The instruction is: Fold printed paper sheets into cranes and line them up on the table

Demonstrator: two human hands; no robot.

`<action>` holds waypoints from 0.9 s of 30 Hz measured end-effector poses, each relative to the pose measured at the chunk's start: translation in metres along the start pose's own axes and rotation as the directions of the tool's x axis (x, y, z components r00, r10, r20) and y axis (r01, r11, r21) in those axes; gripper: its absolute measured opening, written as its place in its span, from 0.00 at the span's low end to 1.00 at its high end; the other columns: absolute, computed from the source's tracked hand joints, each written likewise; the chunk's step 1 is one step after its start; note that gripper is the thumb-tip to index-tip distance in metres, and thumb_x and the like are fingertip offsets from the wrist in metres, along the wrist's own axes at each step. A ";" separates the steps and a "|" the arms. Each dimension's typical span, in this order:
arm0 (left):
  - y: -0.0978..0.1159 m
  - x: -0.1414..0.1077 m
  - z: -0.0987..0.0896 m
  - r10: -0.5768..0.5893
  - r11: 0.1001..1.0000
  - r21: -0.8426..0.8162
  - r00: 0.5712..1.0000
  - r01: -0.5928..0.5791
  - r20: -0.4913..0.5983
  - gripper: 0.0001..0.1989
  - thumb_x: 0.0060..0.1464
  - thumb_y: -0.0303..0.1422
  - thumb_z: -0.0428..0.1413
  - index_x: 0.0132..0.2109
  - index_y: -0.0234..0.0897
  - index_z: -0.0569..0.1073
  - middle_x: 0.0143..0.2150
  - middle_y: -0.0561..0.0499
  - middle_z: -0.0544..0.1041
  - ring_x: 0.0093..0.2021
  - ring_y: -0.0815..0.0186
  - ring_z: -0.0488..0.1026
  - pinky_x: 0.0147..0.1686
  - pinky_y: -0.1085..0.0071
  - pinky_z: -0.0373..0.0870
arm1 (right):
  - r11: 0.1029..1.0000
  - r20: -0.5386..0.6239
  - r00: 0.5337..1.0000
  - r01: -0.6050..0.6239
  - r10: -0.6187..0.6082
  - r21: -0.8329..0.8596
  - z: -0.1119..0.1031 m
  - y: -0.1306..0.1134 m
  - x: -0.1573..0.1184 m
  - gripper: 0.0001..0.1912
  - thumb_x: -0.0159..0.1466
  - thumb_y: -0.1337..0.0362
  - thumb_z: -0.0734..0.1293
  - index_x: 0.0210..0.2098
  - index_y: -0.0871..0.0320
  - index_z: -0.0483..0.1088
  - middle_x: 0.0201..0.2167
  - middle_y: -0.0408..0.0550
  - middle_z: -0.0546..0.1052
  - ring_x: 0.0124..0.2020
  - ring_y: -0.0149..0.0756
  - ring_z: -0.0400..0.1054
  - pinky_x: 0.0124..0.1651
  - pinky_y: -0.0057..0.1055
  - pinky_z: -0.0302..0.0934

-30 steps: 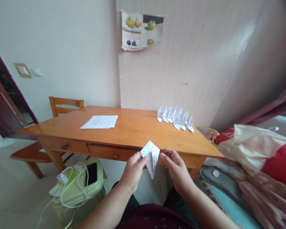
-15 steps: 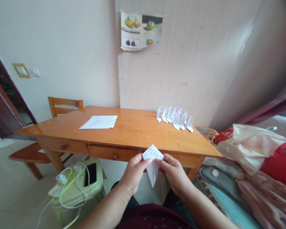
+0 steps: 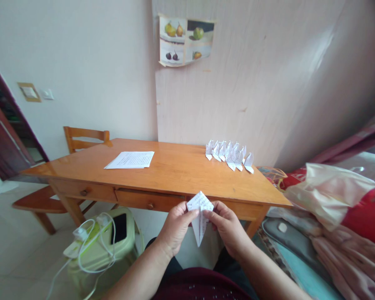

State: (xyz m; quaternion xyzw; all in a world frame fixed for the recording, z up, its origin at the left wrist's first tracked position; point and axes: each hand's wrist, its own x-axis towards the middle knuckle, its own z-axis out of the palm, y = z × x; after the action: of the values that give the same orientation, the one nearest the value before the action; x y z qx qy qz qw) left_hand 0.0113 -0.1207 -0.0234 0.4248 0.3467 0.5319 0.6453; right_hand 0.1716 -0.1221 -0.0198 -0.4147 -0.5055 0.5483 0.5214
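Between my hands is a folded paper (image 3: 200, 201), kite-shaped with printed marks and a long point hanging down towards my lap. My left hand (image 3: 178, 221) pinches its left side, thumb on the near face. On the opposite side my right hand (image 3: 226, 221) pinches it the same way, thumb close to the centre crease. Both hands are closed on the paper just in front of the table's near edge. Fingers behind the sheet are partly hidden. Several folded paper figures (image 3: 231, 156) stand grouped on the table's right end, and a stack of printed sheets (image 3: 130, 160) lies at its left.
The wooden table (image 3: 175, 166) stands against the wall, its drawers facing me. To my left, a green stool (image 3: 128, 246) carries a power strip with white cables and a black phone (image 3: 118, 228). Bags (image 3: 331, 187) and cloth pile up on the right.
The paper's lower point has swung slightly left and its centre crease shows more. My hands keep nearly the same place and hold.
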 end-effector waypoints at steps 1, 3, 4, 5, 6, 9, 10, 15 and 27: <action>0.001 0.001 0.000 0.011 1.000 0.021 1.000 -0.011 0.004 0.18 0.50 0.37 0.65 0.46 0.32 0.78 0.39 0.45 0.81 0.36 0.62 0.75 0.40 0.68 0.70 | 1.000 0.014 1.000 0.009 -0.009 0.005 -0.001 -0.002 0.001 0.14 0.59 0.56 0.73 0.37 0.57 0.71 0.27 0.40 0.72 0.26 0.29 0.60 0.30 0.27 0.52; 0.005 0.003 0.000 0.042 0.997 0.069 0.999 -0.044 0.034 0.15 0.52 0.36 0.65 0.45 0.32 0.77 0.39 0.46 0.81 0.39 0.61 0.75 0.43 0.66 0.70 | 1.000 0.064 0.998 0.023 -0.023 -0.009 -0.005 -0.008 0.006 0.15 0.59 0.56 0.73 0.41 0.57 0.72 0.31 0.43 0.75 0.31 0.33 0.65 0.35 0.29 0.57; 0.008 0.005 -0.001 0.059 0.993 0.096 0.997 -0.065 0.056 0.15 0.52 0.35 0.64 0.45 0.33 0.77 0.39 0.46 0.81 0.40 0.60 0.76 0.45 0.66 0.69 | 0.999 0.095 0.995 0.034 -0.031 -0.031 -0.008 -0.011 0.008 0.14 0.59 0.56 0.73 0.40 0.58 0.72 0.32 0.44 0.75 0.33 0.34 0.66 0.37 0.30 0.59; 0.012 0.008 -0.001 0.078 0.988 0.128 0.994 -0.088 0.079 0.14 0.53 0.35 0.64 0.44 0.33 0.77 0.39 0.47 0.81 0.41 0.60 0.75 0.46 0.66 0.69 | 0.997 0.127 0.991 0.048 -0.040 -0.059 -0.010 -0.015 0.012 0.13 0.59 0.57 0.73 0.38 0.58 0.72 0.31 0.44 0.76 0.33 0.35 0.67 0.39 0.31 0.59; 0.017 0.010 0.000 0.095 0.980 0.167 0.990 -0.111 0.100 0.12 0.53 0.35 0.63 0.44 0.33 0.77 0.39 0.47 0.80 0.41 0.60 0.75 0.46 0.66 0.68 | 0.994 0.157 0.986 0.068 -0.053 -0.090 -0.013 -0.018 0.016 0.12 0.59 0.57 0.73 0.36 0.58 0.71 0.31 0.44 0.76 0.33 0.35 0.67 0.39 0.32 0.60; 0.035 0.019 0.004 0.142 0.926 0.331 0.979 -0.182 0.144 0.08 0.53 0.34 0.62 0.38 0.34 0.75 0.35 0.50 0.78 0.37 0.64 0.73 0.41 0.70 0.68 | 0.972 0.220 0.968 0.159 -0.118 -0.176 -0.019 -0.031 0.027 0.10 0.60 0.59 0.71 0.36 0.57 0.70 0.31 0.43 0.75 0.33 0.34 0.67 0.38 0.31 0.60; 0.042 0.022 0.006 0.151 0.900 0.387 0.976 -0.202 0.160 0.08 0.54 0.35 0.61 0.37 0.34 0.74 0.33 0.52 0.77 0.34 0.66 0.72 0.37 0.71 0.67 | 0.955 0.226 0.963 0.198 -0.148 -0.220 -0.021 -0.036 0.031 0.09 0.61 0.59 0.70 0.36 0.57 0.70 0.30 0.42 0.75 0.32 0.34 0.67 0.37 0.31 0.60; 0.071 0.042 0.017 0.383 0.595 0.669 0.889 -0.446 0.253 0.03 0.56 0.32 0.60 0.37 0.38 0.75 0.31 0.54 0.75 0.33 0.66 0.70 0.35 0.71 0.65 | 0.632 0.165 0.885 0.431 -0.435 -0.644 -0.024 -0.059 0.047 0.02 0.62 0.65 0.67 0.32 0.55 0.70 0.27 0.41 0.71 0.30 0.33 0.64 0.34 0.30 0.57; 0.036 0.098 -0.004 0.488 -0.161 0.825 0.683 -0.541 0.543 0.09 0.58 0.22 0.52 0.40 0.39 0.75 0.38 0.48 0.73 0.42 0.60 0.69 0.44 0.64 0.66 | -0.037 0.359 0.762 0.405 -0.539 -0.914 -0.036 -0.030 0.078 0.08 0.65 0.71 0.64 0.38 0.55 0.74 0.35 0.50 0.75 0.41 0.42 0.65 0.44 0.36 0.60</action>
State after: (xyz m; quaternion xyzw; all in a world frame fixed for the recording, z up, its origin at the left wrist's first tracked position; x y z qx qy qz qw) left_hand 0.0125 -0.0212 0.0088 0.8431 0.3882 0.3668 -0.0629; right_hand 0.2023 -0.0419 0.0099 -0.4742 -0.8113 -0.1408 0.3116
